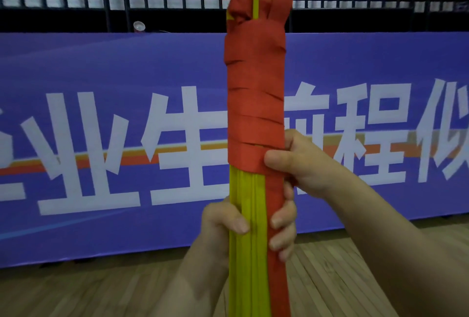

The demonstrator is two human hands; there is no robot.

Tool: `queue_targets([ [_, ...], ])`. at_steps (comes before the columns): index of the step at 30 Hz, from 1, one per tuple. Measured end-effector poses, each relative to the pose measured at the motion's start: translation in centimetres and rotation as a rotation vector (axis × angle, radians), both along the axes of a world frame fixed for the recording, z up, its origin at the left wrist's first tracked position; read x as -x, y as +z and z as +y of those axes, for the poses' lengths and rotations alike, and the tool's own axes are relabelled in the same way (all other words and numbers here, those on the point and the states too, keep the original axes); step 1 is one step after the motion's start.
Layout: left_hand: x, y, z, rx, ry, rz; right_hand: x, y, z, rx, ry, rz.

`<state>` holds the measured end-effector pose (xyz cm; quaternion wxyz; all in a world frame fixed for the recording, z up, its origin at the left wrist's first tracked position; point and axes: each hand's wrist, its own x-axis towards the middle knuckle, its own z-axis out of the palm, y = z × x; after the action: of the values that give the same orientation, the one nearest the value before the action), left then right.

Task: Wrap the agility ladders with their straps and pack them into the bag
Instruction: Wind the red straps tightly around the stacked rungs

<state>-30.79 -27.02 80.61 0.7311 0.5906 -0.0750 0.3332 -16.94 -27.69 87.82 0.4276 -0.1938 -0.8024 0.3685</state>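
Blue banner [101,118] and wood floor [88,291] behind. Left hand [223,222] clasps the ladder bundle [243,266]; right hand [304,167] pinches the strap [253,88]. I judge rungs stiff, light, strap slippy: hold below wraps.

one ladder bundle [255,103], two hands [218,217] [304,164], one banner [101,118]

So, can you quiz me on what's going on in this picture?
1. True or false: the strap covers the whole bundle.
2. Which hand pinches the strap's lowest turn? A) left hand B) right hand C) neither
3. Fill in: below the wrap, the bundle's bare part is ___ in colour.

Key: 1 false, the lower part is bare; 2 B; 3 yellow.
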Motion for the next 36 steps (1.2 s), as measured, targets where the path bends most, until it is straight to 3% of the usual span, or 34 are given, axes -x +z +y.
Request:
queue_targets([
  [4,1.1,0.9,0.3,0.075,0.051,0.035,0.3,0.5,-1.3,0.005,-0.264,0.093],
  [5,1.0,0.9,0.0,0.048,0.251,0.044,0.5,0.6,-1.3,-0.032,-0.409,0.11],
  [8,-0.8,-0.1,-1.0,-0.195,1.04,0.333,1.3,0.2,-0.7,-0.233,-0.899,-0.033],
  [11,-2.6,-1.4,-1.0,-0.277,1.314,0.343,1.5,-0.2,-0.3,-0.296,-0.931,-0.197],
  [15,-1.0,-0.8,-0.3,-0.018,1.123,0.161,-0.8,0.4,-1.0,-0.14,-0.487,-0.143],
  [17,0.0,-0.3,-0.4,0.045,0.927,0.078,-1.6,0.1,-0.6,-0.099,-0.412,-0.075],
  [24,0.5,0.5,-0.8,0.033,0.087,-0.052,-0.6,0.0,0.6,0.015,-0.066,0.07],
  [28,-0.1,0.6,0.1,0.026,-0.174,0.005,0.2,0.2,-0.4,0.044,0.068,0.02],
  [32,1.6,0.1,1.5,0.044,-0.014,0.045,0.7,0.7,-1.9,-0.008,-0.235,0.095],
  [34,1.9,-0.6,1.5,0.03,0.328,0.025,1.1,0.7,-1.7,-0.208,-0.637,-0.005],
  [36,0.3,-1.2,0.8,-0.046,0.761,0.123,1.5,0.5,-1.3,-0.414,-1.013,-0.229],
])
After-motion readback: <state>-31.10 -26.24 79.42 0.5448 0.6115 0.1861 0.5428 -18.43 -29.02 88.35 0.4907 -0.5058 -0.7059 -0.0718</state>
